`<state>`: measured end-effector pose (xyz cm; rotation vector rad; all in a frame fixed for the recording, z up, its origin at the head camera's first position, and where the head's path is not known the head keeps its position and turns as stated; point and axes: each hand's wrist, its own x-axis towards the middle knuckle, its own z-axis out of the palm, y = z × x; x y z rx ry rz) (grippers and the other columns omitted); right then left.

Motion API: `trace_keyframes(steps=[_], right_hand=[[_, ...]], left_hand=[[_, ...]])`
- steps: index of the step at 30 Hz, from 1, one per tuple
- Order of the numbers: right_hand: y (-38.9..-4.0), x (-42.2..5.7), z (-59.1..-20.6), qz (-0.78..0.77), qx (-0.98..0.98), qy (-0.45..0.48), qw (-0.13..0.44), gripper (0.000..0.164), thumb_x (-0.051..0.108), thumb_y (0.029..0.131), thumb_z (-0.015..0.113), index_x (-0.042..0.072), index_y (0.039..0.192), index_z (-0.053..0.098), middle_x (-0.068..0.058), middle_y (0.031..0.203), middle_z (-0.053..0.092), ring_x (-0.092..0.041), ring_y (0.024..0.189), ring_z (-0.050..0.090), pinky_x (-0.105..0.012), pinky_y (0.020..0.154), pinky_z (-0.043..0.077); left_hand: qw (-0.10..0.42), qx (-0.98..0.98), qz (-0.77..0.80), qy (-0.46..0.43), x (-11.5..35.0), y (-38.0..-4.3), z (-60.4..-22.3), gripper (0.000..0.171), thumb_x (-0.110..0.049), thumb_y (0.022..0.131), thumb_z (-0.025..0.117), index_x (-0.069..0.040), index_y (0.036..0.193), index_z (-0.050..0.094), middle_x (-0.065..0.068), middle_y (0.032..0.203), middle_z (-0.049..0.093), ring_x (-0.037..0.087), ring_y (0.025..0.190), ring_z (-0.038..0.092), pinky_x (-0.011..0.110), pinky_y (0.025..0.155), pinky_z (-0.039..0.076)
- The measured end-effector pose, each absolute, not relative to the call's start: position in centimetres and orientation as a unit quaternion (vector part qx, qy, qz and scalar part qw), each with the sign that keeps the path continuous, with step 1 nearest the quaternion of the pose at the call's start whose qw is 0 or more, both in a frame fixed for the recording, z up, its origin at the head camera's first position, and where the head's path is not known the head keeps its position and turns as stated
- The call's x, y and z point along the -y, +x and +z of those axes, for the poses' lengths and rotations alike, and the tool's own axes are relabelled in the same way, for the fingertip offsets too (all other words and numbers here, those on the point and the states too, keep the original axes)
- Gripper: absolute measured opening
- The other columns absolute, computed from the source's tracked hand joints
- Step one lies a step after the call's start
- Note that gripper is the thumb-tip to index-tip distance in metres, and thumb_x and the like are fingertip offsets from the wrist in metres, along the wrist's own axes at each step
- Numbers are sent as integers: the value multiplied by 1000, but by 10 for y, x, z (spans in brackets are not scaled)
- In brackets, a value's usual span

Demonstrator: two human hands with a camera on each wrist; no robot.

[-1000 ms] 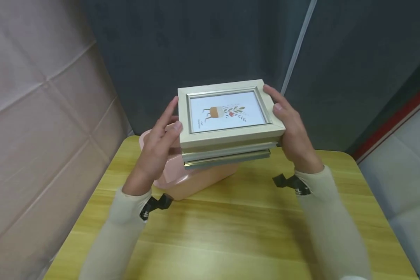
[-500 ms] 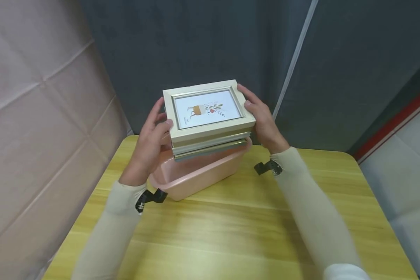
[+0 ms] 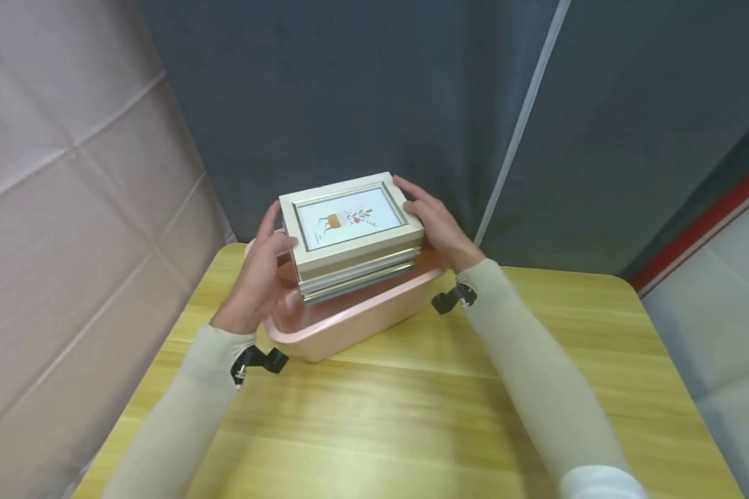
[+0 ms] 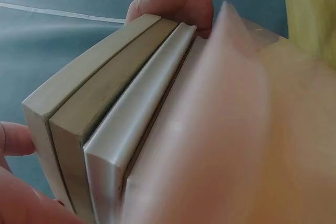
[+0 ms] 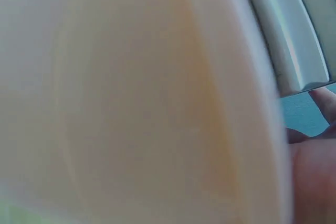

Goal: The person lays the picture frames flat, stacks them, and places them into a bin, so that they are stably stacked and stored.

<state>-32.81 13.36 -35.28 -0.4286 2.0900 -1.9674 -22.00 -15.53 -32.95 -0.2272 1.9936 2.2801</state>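
Between my two hands is a stack of several picture frames point(image 3: 349, 258), held by its short ends over a pink plastic basin point(image 3: 362, 320). The top frame is cream with a flower-and-animal-like print facing up; silvery and gold edges show beneath it. My left hand point(image 3: 256, 277) grips the left end, thumb at the top frame's corner. At the other end my right hand point(image 3: 440, 229) grips with its thumb on the top edge. In the left wrist view the stack's lower part point(image 4: 142, 108) sinks behind the basin's rim point(image 4: 226, 40). The right wrist view is mostly filled by the blurred basin wall point(image 5: 131, 98).
A yellow wood-grain table point(image 3: 399, 416) carries the basin near its back left. Behind it hangs a dark grey curtain point(image 3: 349, 83) with a pale vertical strip. A light quilted wall covering point(image 3: 81, 242) runs along the left side.
Both hands have carried the stack of picture frames leftward and then down, so it now sits lower over the basin. The basin shows more from under it.
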Motion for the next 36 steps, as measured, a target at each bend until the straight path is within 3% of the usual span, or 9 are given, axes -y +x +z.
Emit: trace_keyframes(steps=[5, 10, 15, 19, 23, 26, 30, 33, 36], right_hand=[[-330, -128, -359, -694, -691, -134, 152, 61, 21, 104, 43, 42, 161, 43, 11, 173, 30, -17, 159, 26, -49, 132, 19], [-331, -125, -361, -698, -684, -115, 178, 62, 21, 103, 44, 43, 161, 41, 5, 173, 30, -27, 153, 33, -55, 129, 25], [-336, -122, -366, -695, -678, -96, 218, 62, 21, 104, 42, 44, 162, 37, 3, 174, 27, -32, 149, 36, -60, 125, 30], [-342, -119, -369, -693, -673, -74, 247, 59, 23, 105, 43, 47, 159, 40, 4, 171, 30, -35, 145, 41, -62, 118, 40], [-350, -114, -372, -707, -652, -52, 268, 58, 21, 103, 43, 45, 155, 45, 0, 165, 38, -36, 138, 47, -53, 108, 47], [-356, -109, -377, -715, -638, -41, 282, 58, 17, 102, 40, 41, 155, 46, -3, 162, 42, -34, 134, 51, -46, 101, 49], [-361, -106, -381, -699, -651, -17, 294, 58, 18, 102, 39, 43, 154, 45, -4, 159, 44, -33, 128, 56, -42, 92, 53], [-364, -105, -383, -683, -665, -1, 301, 58, 20, 102, 38, 46, 154, 44, -5, 157, 45, -33, 125, 58, -41, 88, 55], [-367, -103, -384, -676, -672, -1, 303, 60, 18, 101, 37, 41, 157, 40, -8, 157, 44, -30, 123, 59, -36, 87, 56]], left_hand=[[56, -646, 756, -90, 156, -222, -335, 85, -15, 98, 44, -52, 166, 9, 9, 166, 33, 22, 125, 50, 42, 91, 51], [56, -658, 744, -101, 156, -219, -341, 85, -15, 99, 42, -51, 167, 5, 6, 167, 26, 25, 121, 53, 40, 85, 55], [60, -653, 746, -120, 154, -222, -351, 85, -15, 98, 40, -48, 168, 3, 1, 174, 15, 29, 124, 52, 40, 91, 50], [60, -634, 755, -159, 152, -233, -358, 87, -12, 95, 40, -45, 167, 5, 6, 173, 21, 33, 134, 46, 49, 101, 41], [65, -600, 773, -196, 150, -245, -362, 85, -10, 92, 39, -43, 165, 11, 6, 170, 25, 33, 143, 40, 59, 109, 33], [65, -577, 787, -210, 149, -252, -366, 84, -6, 90, 38, -38, 163, 10, 9, 167, 30, 30, 140, 45, 51, 112, 41], [56, -580, 783, -217, 147, -258, -371, 79, 0, 88, 38, -27, 158, 14, 13, 158, 41, 26, 125, 59, 34, 99, 56], [63, -591, 771, -230, 145, -261, -374, 70, -1, 88, 39, -18, 154, 23, 14, 150, 50, 23, 116, 64, 31, 92, 57], [69, -602, 760, -234, 144, -265, -374, 65, -2, 88, 41, -13, 150, 28, 15, 147, 54, 23, 115, 63, 31, 94, 55]])
